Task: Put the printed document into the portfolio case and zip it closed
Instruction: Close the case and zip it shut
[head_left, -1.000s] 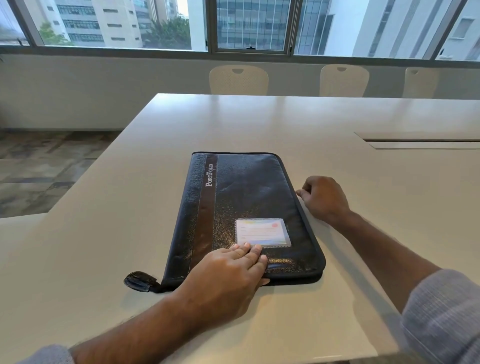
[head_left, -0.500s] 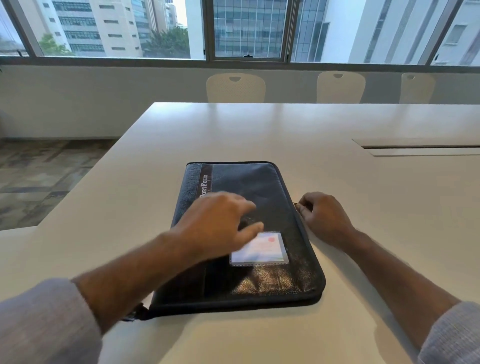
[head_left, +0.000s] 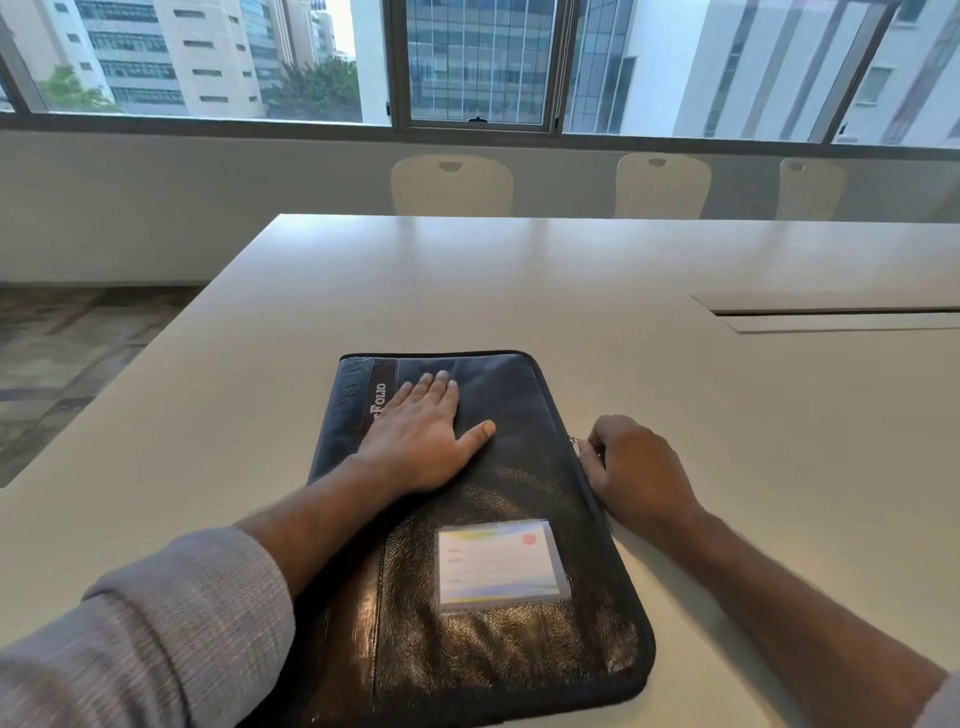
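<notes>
Zipping looks like the step you are in, and it seems partly done. Your case, a dark portfolio with a leather-like sheen, lies flat and folded shut on the pale table, its long side running away from you. No document shows anywhere, so it is most likely already inside, though that is only a judgement. Your left hand lies flat on the far half of the cover, fingers straight and close together, thumb spread out to the side, pressing the case down. Your right hand sits on the table just against the right edge, fingers curled, pinching a small metal zip pull about midway along that edge. Which stretch of the zipper is already shut cannot be made out, so the pull may have half an edge or more to travel. White letters on a brown stripe near the left edge read "FOLIO", with the start of the word hidden under your left hand. A clear pocket holds a card with a pastel border, a red dot and faint lines too small to read.
</notes>
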